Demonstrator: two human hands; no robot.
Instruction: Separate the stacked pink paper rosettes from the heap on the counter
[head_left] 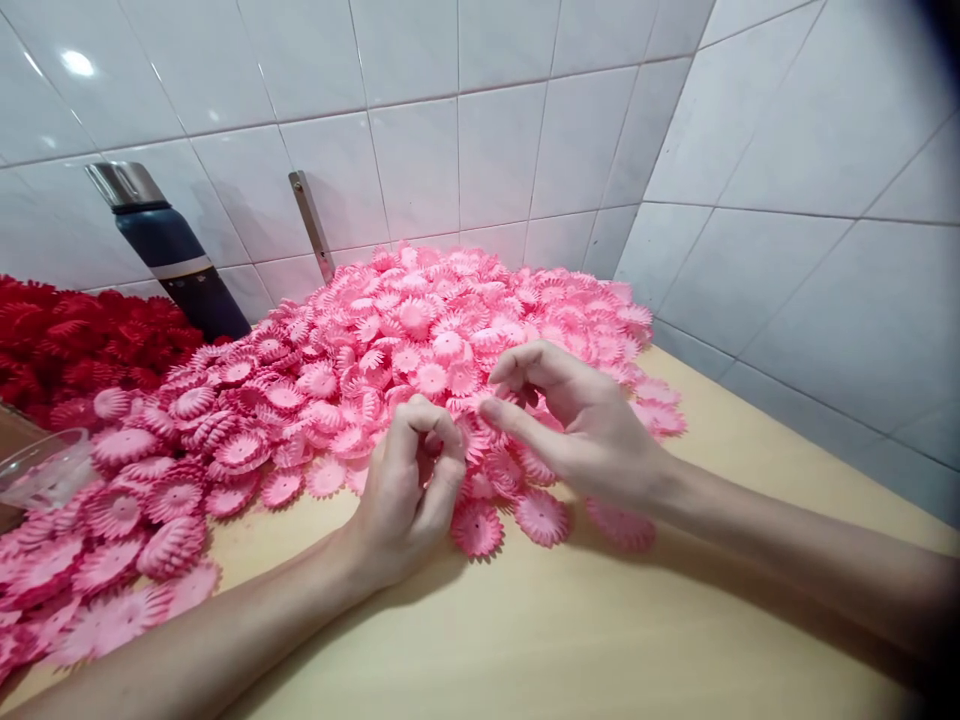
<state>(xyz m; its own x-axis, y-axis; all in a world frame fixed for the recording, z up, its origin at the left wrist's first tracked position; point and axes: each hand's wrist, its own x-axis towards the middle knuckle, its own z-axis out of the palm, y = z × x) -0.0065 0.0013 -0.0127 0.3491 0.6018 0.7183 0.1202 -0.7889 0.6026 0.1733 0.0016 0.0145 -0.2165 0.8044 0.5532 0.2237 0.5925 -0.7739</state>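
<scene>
A big heap of pink petal discs (420, 330) covers the far part of a pale wooden table (570, 620). My left hand (409, 490) is curled into a loose fist at the heap's near edge, fingers folded round something I cannot make out. My right hand (577, 420) hovers just to its right over the discs, thumb and forefinger apart, the other fingers bent, nothing held. Loose pink discs (540, 515) lie under and in front of both hands.
A pile of red discs (82, 340) lies at the far left. A dark blue bottle with a metal cap (169, 250) stands against the white tiled wall, beside a metal strip (311, 225). A clear plastic container (41, 470) sits at the left edge.
</scene>
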